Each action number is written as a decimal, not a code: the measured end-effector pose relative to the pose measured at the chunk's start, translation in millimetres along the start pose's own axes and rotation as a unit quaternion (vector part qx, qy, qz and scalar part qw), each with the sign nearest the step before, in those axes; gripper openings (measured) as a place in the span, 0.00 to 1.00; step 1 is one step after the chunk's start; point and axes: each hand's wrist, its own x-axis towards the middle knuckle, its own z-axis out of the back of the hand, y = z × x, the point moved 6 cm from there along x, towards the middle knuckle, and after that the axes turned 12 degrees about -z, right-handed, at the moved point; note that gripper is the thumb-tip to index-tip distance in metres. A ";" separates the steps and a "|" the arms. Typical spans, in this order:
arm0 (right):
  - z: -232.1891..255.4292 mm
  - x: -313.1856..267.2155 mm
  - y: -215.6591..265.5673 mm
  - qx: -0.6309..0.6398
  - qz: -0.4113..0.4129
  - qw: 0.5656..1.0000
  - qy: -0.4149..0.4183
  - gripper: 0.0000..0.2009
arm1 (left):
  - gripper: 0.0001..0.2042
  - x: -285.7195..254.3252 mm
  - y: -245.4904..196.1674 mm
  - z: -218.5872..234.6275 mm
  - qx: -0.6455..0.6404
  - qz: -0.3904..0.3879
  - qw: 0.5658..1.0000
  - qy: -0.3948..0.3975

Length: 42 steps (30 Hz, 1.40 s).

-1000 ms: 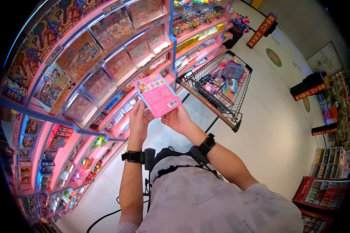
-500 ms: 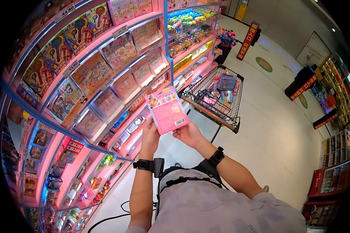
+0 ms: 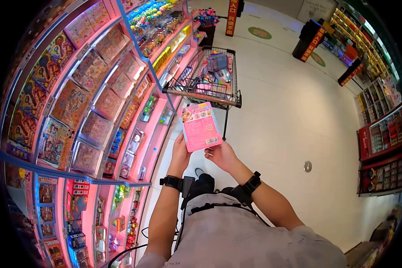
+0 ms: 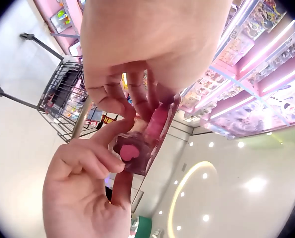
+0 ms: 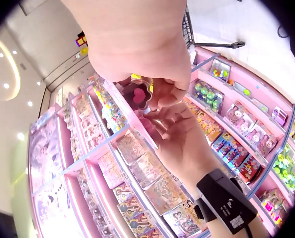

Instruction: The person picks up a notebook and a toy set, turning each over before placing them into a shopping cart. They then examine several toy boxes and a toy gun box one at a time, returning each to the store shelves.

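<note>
Both hands hold a pink blister-card package (image 3: 202, 129) in front of the body, its printed back with a barcode facing up toward the head. My left hand (image 3: 180, 154) grips its lower left edge. At the lower right corner, my right hand (image 3: 222, 156) pinches it with fingers beneath. The wrist views show the package's other side, where a clear plastic bubble covers a dark piece with a pink heart (image 4: 130, 152). Fingers of the right hand (image 4: 88, 183) lie against that bubble in the left wrist view.
A wire shopping cart (image 3: 203, 97) loaded with packaged goods stands ahead, just beyond the package. Pink shelves (image 3: 154, 147) of boxed toys and notebooks run along the left. Red sign posts (image 3: 232, 18) and a display rack (image 3: 384, 147) stand farther off, across the pale floor (image 3: 277, 120).
The head view has turned rightward, so shelves and cart sit farther left in it. The package stays in both hands and stands a little more upright in view. A foot now shows below it.
</note>
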 end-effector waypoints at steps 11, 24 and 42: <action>5.2 -4.9 -96.7 0.004 -0.094 0.995 -0.020 0.15 | 0.14 -94.2 -7.8 58.2 0.016 -0.006 0.997 -0.080; -94.0 121.5 -184.2 -0.055 -0.205 0.976 -0.038 0.14 | 0.21 -113.4 -105.3 196.5 0.046 -0.001 0.982 -0.186; -29.0 186.8 -256.2 0.089 -0.154 0.957 -0.231 0.17 | 0.16 -28.9 -36.4 332.6 0.099 0.263 0.958 -0.062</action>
